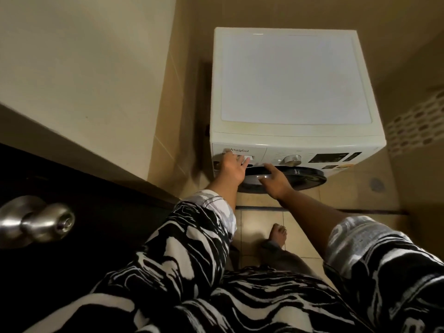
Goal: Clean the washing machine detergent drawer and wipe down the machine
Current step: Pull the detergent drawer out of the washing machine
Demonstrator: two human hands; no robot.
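A white front-loading washing machine (290, 92) stands in a tiled corner, seen from above. Its detergent drawer (249, 151) sits closed at the front panel's left end. My left hand (231, 168) reaches up to the drawer front, fingers spread and touching the panel near the handle recess. My right hand (274, 180) hovers just below the panel, over the dark round door (302, 176), fingers relaxed and holding nothing. A round dial (292, 160) and a dark display (331, 157) sit to the right of the drawer.
A cream wall (84, 80) closes in on the left of the machine. A dark door with a metal knob (36, 223) stands at the lower left. Beige floor tiles (259, 227) lie in front, with my bare foot (278, 235) on them.
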